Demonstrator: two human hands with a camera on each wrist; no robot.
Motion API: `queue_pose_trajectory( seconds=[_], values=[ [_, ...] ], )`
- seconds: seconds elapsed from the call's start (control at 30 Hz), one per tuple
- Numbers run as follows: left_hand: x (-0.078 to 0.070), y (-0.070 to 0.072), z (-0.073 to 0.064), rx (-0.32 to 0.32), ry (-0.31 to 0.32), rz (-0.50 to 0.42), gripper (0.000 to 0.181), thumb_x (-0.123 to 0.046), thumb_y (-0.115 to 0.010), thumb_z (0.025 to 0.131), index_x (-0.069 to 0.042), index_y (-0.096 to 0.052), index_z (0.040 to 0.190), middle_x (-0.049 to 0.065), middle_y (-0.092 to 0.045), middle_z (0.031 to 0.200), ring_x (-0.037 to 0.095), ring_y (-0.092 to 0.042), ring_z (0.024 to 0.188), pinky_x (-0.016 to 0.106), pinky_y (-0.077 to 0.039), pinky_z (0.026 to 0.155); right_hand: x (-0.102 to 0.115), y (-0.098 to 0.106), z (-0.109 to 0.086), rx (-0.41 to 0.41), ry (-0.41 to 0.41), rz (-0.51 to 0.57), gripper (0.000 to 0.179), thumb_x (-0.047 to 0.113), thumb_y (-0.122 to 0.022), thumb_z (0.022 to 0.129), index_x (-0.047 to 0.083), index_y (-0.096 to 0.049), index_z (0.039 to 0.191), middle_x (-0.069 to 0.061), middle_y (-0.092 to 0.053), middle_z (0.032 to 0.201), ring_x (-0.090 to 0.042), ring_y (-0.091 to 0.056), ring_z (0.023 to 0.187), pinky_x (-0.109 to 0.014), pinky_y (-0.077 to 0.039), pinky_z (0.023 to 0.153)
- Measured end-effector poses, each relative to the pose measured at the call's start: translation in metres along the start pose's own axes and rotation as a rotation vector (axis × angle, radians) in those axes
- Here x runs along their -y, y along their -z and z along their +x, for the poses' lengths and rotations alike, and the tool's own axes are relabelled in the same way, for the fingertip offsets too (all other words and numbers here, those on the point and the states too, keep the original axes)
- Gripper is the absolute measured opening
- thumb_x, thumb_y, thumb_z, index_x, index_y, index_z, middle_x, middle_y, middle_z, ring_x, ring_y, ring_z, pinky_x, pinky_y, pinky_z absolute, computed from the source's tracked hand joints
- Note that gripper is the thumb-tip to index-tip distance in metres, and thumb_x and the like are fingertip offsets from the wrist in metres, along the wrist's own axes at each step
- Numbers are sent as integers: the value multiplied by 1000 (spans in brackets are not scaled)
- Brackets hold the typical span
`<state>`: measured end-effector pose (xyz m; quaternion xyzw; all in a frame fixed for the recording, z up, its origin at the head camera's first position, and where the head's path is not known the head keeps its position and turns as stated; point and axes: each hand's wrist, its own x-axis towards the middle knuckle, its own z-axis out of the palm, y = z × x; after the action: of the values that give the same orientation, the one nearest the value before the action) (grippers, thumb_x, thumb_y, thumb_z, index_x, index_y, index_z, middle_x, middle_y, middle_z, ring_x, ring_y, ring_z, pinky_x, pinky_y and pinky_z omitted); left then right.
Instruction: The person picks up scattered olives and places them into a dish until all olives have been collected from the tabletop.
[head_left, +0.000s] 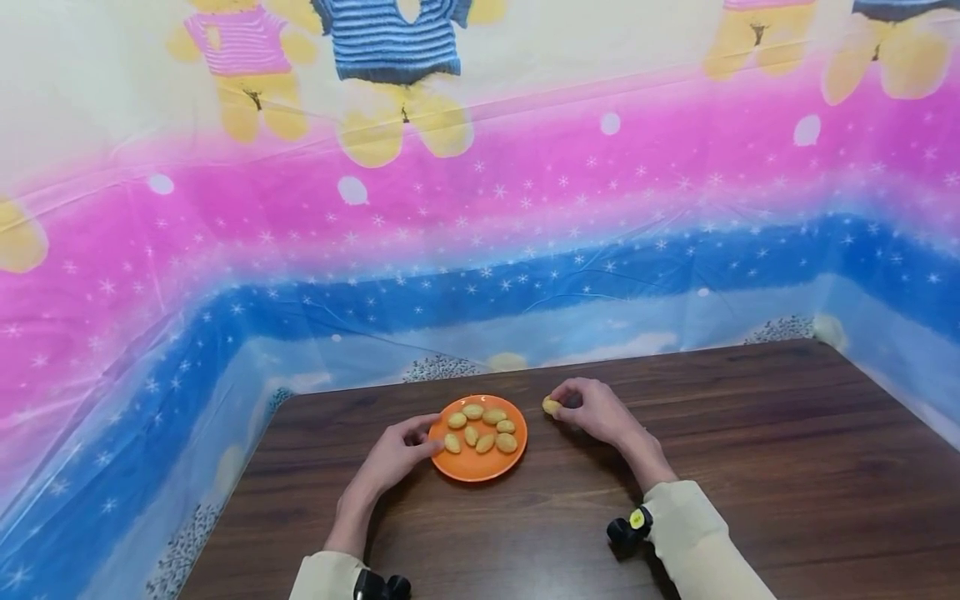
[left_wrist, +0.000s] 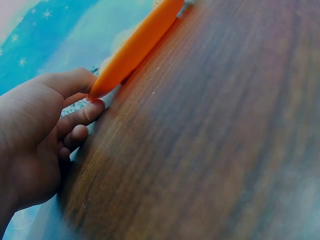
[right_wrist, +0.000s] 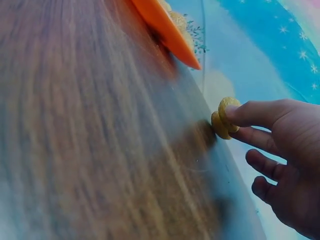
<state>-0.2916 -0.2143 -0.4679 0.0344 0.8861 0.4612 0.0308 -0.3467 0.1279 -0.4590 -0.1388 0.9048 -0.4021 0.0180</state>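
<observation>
An orange plate (head_left: 478,472) bears several small yellow oval pieces (head_left: 485,443) with a rough skin. My left hand (head_left: 395,452) grips the plate's left edge, thumb and finger on either side of the rim, as the left wrist view also shows. To the right of the plate, my right hand (head_left: 594,410) pinches a yellow oval piece (right_wrist: 230,111) between thumb and fingers. In the right wrist view a second yellow oval piece (right_wrist: 219,126) sits right against the pinched one, low by the table top.
The dark brown wooden table (head_left: 787,467) reaches back to a printed cloth (head_left: 525,192) with bears and snowflakes, hung behind and along both sides. Each wrist wears a small black camera (head_left: 624,535) near its sleeve.
</observation>
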Motion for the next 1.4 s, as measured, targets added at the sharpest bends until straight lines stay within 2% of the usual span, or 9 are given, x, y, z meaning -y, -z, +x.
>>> queue_pose_trajectory(
  seconds=[0.23,0.4,0.67,0.8,1.1,1.4],
  values=[
    [0,-1,0,0,0,1,48,-30,-73,90,-21,-62,136,3,-59,89,18,-51,83,30,-39,71,7,3,-1,11,12,19,17,19,-73,90,18,-72,108,-4,-66,103,-18,-57,72,-32,-51,60],
    [0,0,-1,1,0,2,48,-30,-73,90,-21,-62,136,3,-59,89,18,-51,83,30,-39,71,12,4,-1,9,26,16,16,21,-74,90,20,-73,106,-2,-66,102,-18,-57,77,-32,-50,63],
    [-1,-1,0,1,0,-5,48,-30,-73,90,-20,-62,136,3,-59,90,17,-50,82,29,-38,69,22,2,0,15,87,-38,15,23,-74,89,22,-74,104,3,-67,99,-15,-55,77,-31,-47,65],
    [0,-1,0,-1,5,-5,48,-29,-73,90,-20,-62,135,3,-59,90,17,-50,82,29,-37,68,29,0,-1,30,122,-62,17,23,-74,89,21,-74,106,3,-67,101,-13,-56,80,-30,-46,67],
    [0,-1,1,-3,7,-8,48,-28,-74,90,-20,-62,135,3,-59,89,18,-50,81,29,-37,68,42,-7,-5,46,118,-39,13,25,-75,89,26,-75,101,7,-66,97,-14,-56,81,-31,-47,70],
    [1,-1,2,-5,4,-9,48,-29,-74,89,-20,-62,135,3,-60,90,17,-51,82,29,-38,69,59,-16,-9,79,163,-53,15,24,-75,89,23,-75,104,8,-65,95,-16,-53,87,-32,-46,71]
  ],
)
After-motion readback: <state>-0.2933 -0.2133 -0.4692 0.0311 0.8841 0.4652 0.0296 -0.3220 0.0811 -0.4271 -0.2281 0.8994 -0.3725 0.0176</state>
